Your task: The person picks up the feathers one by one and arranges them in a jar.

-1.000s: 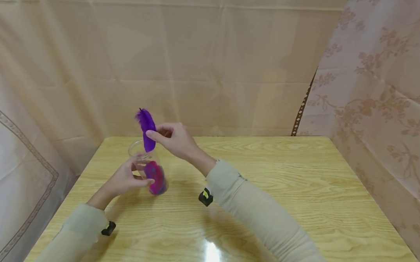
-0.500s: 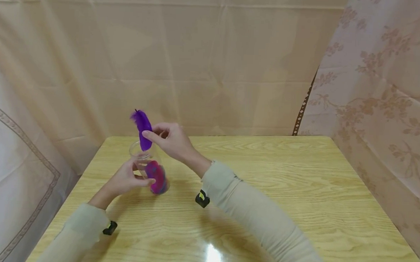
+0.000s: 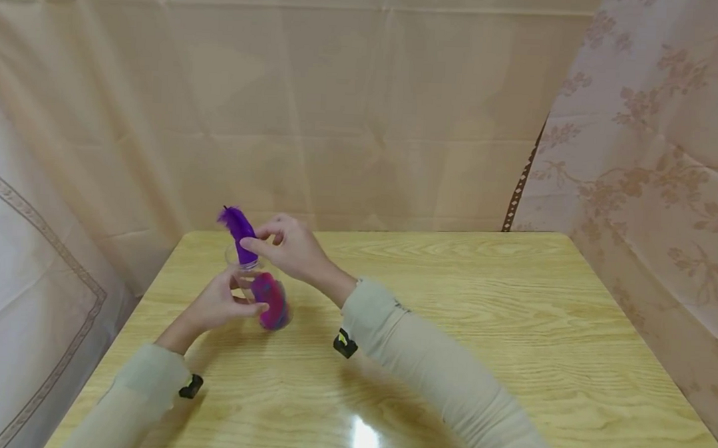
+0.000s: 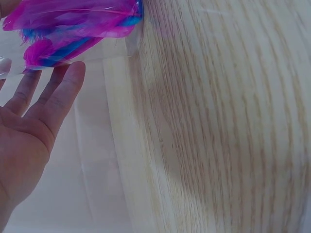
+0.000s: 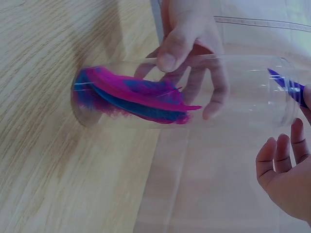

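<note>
A clear, tall jar (image 5: 243, 99) stands with its base at the table and its mouth open at the top. Pink, blue and purple feathers (image 5: 141, 99) fill its lower half. My left hand (image 3: 214, 303) holds the jar's side, thumb on the near side and fingers round the back. Between thumb and fingertips, my right hand (image 3: 294, 251) pinches a purple feather (image 3: 235, 226) over the mouth. In the right wrist view, the feather's lower tip reaches just inside the rim, and the rest is mostly cut off by the frame edge.
The jar is near the left back part of a wood-grain table (image 3: 481, 323). A beige curtain (image 3: 363, 117) hangs behind the back edge, with a floral cloth (image 3: 656, 163) at the right and a white cloth (image 3: 25, 289) at the left.
My right hand has moved left and then down, bringing the purple feather's lower end into the jar's mouth. The left hand keeps its hold on the jar, nearly still.
</note>
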The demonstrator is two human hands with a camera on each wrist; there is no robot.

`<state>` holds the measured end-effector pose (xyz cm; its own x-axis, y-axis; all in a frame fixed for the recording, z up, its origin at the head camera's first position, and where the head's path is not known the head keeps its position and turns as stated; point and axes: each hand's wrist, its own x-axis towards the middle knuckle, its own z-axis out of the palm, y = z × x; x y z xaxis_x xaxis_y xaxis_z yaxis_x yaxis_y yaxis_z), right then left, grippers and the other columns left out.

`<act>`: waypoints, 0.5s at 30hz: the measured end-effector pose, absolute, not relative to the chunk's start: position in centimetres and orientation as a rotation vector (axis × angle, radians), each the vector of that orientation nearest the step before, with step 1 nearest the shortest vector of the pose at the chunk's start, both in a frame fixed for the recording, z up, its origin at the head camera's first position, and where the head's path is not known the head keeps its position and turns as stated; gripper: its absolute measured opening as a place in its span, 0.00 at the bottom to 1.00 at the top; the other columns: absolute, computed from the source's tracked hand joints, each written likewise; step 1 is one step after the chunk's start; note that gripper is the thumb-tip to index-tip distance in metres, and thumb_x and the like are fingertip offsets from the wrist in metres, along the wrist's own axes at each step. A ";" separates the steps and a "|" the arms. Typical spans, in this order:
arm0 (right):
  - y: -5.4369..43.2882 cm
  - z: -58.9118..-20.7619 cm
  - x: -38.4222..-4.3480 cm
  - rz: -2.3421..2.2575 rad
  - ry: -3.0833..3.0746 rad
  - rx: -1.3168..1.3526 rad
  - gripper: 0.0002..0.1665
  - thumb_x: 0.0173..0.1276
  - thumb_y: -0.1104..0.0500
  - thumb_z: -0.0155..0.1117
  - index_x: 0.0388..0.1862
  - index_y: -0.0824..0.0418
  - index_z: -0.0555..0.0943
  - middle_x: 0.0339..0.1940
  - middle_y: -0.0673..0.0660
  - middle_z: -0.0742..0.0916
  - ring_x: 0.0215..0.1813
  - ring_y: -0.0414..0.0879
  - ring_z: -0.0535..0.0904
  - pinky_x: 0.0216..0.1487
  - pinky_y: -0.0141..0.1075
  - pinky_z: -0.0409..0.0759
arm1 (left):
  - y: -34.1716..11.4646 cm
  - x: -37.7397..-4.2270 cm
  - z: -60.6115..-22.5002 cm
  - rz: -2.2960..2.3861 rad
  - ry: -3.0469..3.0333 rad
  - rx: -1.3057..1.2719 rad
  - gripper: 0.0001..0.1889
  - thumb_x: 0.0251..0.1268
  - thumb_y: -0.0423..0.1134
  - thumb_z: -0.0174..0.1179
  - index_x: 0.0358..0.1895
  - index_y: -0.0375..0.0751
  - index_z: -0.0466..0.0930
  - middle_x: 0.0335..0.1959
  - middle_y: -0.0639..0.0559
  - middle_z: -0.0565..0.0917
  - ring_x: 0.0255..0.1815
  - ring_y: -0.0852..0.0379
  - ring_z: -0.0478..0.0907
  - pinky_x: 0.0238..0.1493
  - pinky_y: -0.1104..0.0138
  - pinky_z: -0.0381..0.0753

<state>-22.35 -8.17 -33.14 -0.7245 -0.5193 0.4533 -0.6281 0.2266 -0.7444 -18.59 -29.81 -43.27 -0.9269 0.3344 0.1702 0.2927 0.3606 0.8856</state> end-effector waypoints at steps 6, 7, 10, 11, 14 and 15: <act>-8.4 -33.5 -22.1 1.469 -2.403 1.130 0.13 0.70 0.50 0.71 0.42 0.58 0.90 0.43 0.47 0.83 0.46 0.40 0.76 0.50 0.34 0.78 | -30.0 -18.5 -43.3 1.661 2.548 0.609 0.39 0.54 0.27 0.75 0.70 0.31 0.64 0.59 0.32 0.78 0.53 0.34 0.79 0.44 0.61 0.87; -8.4 -33.5 -22.1 1.465 -2.411 1.132 0.13 0.70 0.50 0.71 0.43 0.58 0.90 0.45 0.48 0.82 0.47 0.40 0.76 0.50 0.34 0.78 | -30.0 -18.5 -43.4 1.663 2.549 0.607 0.39 0.54 0.27 0.75 0.69 0.30 0.65 0.59 0.32 0.78 0.52 0.34 0.79 0.44 0.61 0.87; -8.4 -33.5 -21.9 1.434 -2.455 1.125 0.15 0.69 0.49 0.71 0.45 0.58 0.90 0.51 0.51 0.80 0.51 0.43 0.75 0.49 0.33 0.77 | -30.0 -18.4 -43.5 1.661 2.563 0.589 0.37 0.54 0.28 0.76 0.66 0.29 0.67 0.58 0.33 0.78 0.53 0.35 0.79 0.44 0.61 0.87; -8.4 -33.5 -21.8 1.428 -2.468 1.121 0.15 0.69 0.49 0.71 0.45 0.58 0.90 0.52 0.52 0.79 0.52 0.44 0.74 0.48 0.31 0.76 | -30.1 -18.4 -43.5 1.661 2.568 0.585 0.36 0.54 0.28 0.76 0.65 0.29 0.67 0.58 0.33 0.78 0.53 0.34 0.79 0.44 0.62 0.87; -8.4 -33.7 -21.8 1.396 -2.501 1.107 0.15 0.69 0.47 0.71 0.45 0.56 0.90 0.54 0.51 0.78 0.54 0.43 0.73 0.47 0.31 0.73 | -30.1 -18.4 -43.7 1.655 2.581 0.572 0.34 0.54 0.29 0.76 0.63 0.31 0.68 0.58 0.34 0.77 0.53 0.36 0.80 0.44 0.62 0.87; -8.4 -33.7 -21.8 1.396 -2.512 1.101 0.15 0.70 0.47 0.70 0.46 0.55 0.90 0.55 0.51 0.78 0.55 0.43 0.72 0.48 0.31 0.73 | -30.2 -18.4 -43.7 1.652 2.583 0.568 0.34 0.54 0.29 0.76 0.63 0.32 0.68 0.58 0.35 0.77 0.53 0.37 0.79 0.44 0.62 0.87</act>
<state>-21.76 -8.40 -33.72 -0.7422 -0.5546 0.3762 -0.6124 0.3332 -0.7168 -18.36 -30.15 -43.70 -0.9335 0.3139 0.1736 0.2893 0.3726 0.8818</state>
